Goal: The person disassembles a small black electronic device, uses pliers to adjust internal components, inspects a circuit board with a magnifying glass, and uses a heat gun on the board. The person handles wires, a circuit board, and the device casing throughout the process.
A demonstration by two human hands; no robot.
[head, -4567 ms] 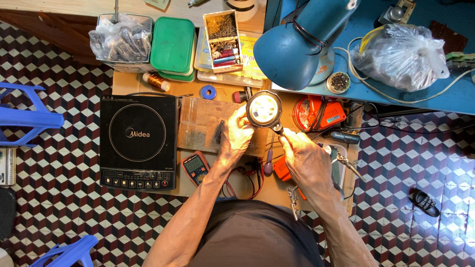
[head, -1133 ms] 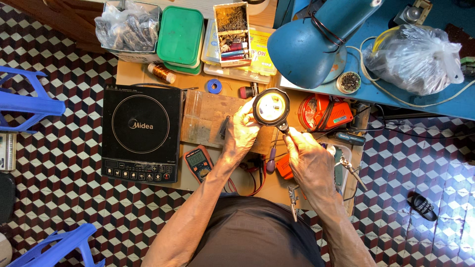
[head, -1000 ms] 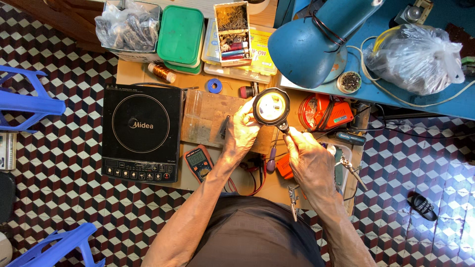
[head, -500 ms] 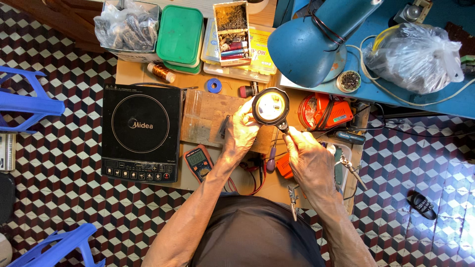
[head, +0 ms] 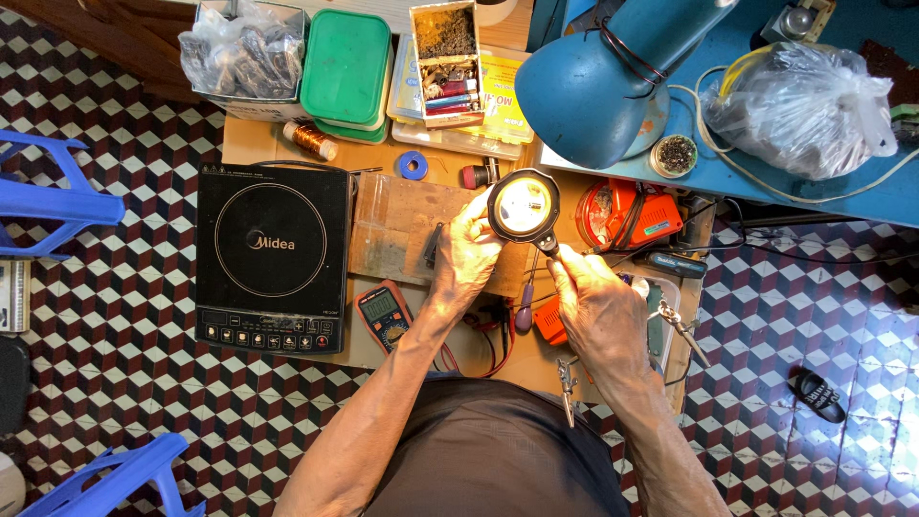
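Both hands clamped on one round black-rimmed lamp head (head: pixel 524 206), its pale face lit and turned up toward the camera: left hand (head: pixel 466 251) closed around the lower left rim, fingers (head: pixel 479 209) curled against the black ring; right hand (head: pixel 598 311) shut on the short black stem below the rim, thumb and fingertips pinched together at its base. Held above the middle of the wooden workbench (head: pixel 251 144), just over a worn wooden block (head: pixel 392 230) and under the shade of a big blue desk lamp (head: pixel 598 81). To the left on the bench, a black induction cooktop (head: pixel 272 257), flat, control strip along its near edge. Just in front of the block, beside the left wrist, an orange multimeter (head: pixel 384 312) with red and black leads trailing toward the body. Right of the lamp head, an orange and black power tool (head: pixel 632 215) wound with cable. Along the far edge, a bin of dark parts under clear plastic (head: pixel 247 57), stacked green-lidded boxes (head: pixel 347 67), a small open box of mixed bits (head: pixel 446 59), a copper wire spool (head: pixel 309 140), a blue tape roll (head: pixel 413 166). On the blue surface at right, a crumpled clear plastic bag (head: pixel 799 105). Below, checkered floor tiles (head: pixel 115 383), blue plastic stools (head: pixel 53 196) at left, a black sandal (head: pixel 820 395) at right.
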